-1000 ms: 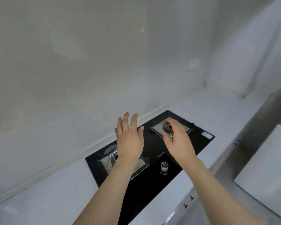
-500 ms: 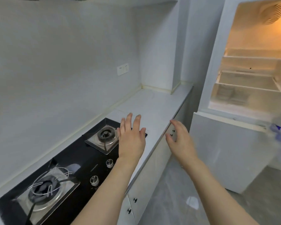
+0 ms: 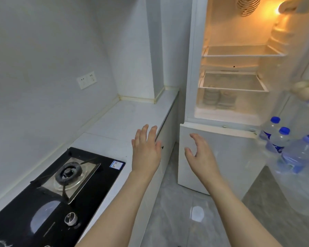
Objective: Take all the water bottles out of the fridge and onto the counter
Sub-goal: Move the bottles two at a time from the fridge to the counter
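The white fridge (image 3: pixel 193 68) stands with its upper door swung out to the right and its light on. Three clear water bottles with blue caps (image 3: pixel 282 141) stand in the door's lower shelf at the right edge, blurred. The white counter (image 3: pixel 125 120) runs along the left wall up to the fridge. My left hand (image 3: pixel 146 148) hovers over the counter's front edge, fingers straight, holding nothing. My right hand (image 3: pixel 200 154) is raised in front of the fridge's lower door, fingers loosely spread and empty.
A black gas hob (image 3: pixel 61 189) with a burner and a knob sits in the counter at lower left. A wall socket (image 3: pixel 86 80) is above the counter. The fridge's glass shelves (image 3: pixel 239 54) look bare. Eggs (image 3: pixel 307 90) lie in the door's upper rack. Grey floor lies below.
The view has swung right from the hob to the fridge. The bottles in the door and the counter's far end have come into view. Both hands stay raised and empty.
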